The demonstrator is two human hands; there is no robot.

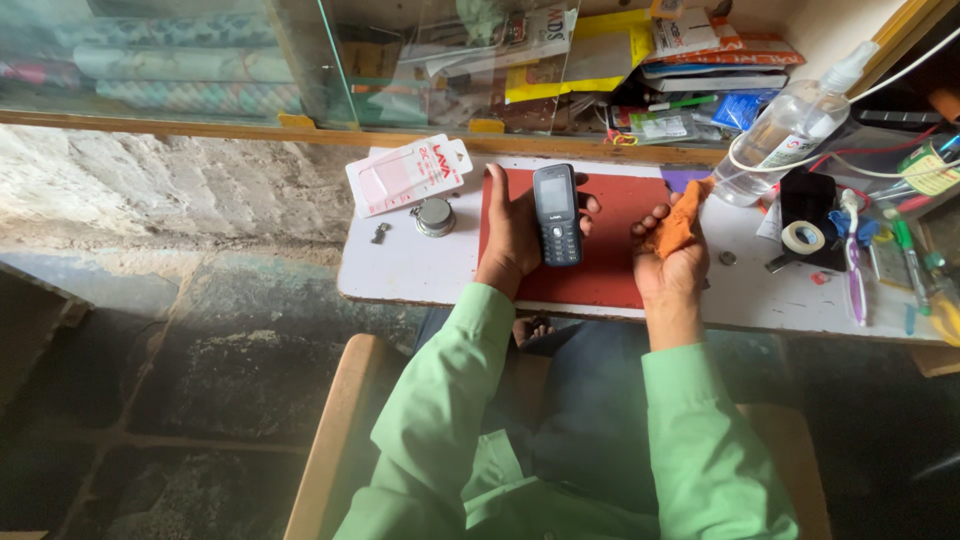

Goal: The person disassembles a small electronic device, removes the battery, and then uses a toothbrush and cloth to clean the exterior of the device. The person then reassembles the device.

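Observation:
My left hand (515, 235) holds a small dark keypad phone (557, 214) upright, screen facing me, over a red mat (620, 240) on the white worktop (400, 270). My right hand (672, 262) grips an orange cloth (680, 222) just to the right of the phone, a little apart from it. Both arms wear light green sleeves.
A white and pink packet (405, 173), a round metal piece (435, 216) and a small key-like bit (380, 233) lie left of the mat. A clear spray bottle (785, 135), tape roll (803, 237), toothbrush (853, 265) and tools crowd the right. Papers and a glass case stand behind.

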